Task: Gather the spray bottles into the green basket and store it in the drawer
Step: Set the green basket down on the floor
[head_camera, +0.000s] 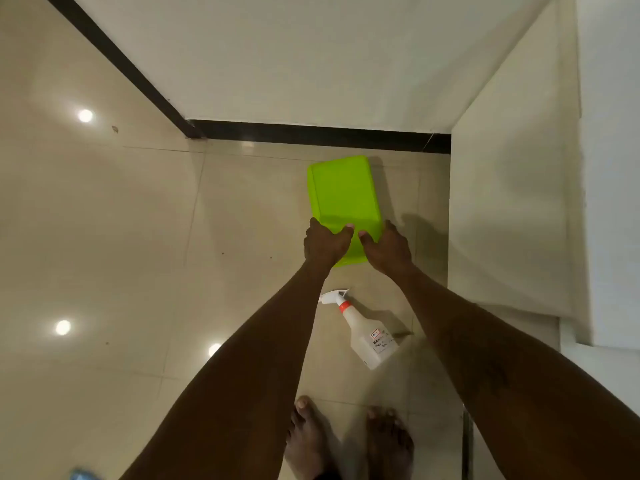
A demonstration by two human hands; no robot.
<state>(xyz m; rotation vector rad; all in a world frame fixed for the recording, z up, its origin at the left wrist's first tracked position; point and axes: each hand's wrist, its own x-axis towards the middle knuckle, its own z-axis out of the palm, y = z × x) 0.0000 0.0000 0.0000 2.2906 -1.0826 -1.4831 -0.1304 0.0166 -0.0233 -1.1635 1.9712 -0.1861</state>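
The green basket (pixel 343 192) is a bright lime rectangular tub in the middle of the view, over the tiled floor near the wall, and nothing shows inside it. My left hand (pixel 325 244) grips its near rim at the left corner, thumb over the edge. My right hand (pixel 387 250) grips the near rim at the right corner the same way. A white spray bottle (pixel 369 332) with an orange collar and a printed label lies on its side on the floor between my forearms, nozzle pointing up-left. No other spray bottle shows.
Glossy beige floor tiles (pixel 104 237) spread to the left. A black skirting strip (pixel 311 133) runs along the white wall behind the basket. A white cabinet front (pixel 512 209) stands at the right. My bare feet (pixel 349 441) are at the bottom. A blue object (pixel 81 475) peeks in bottom left.
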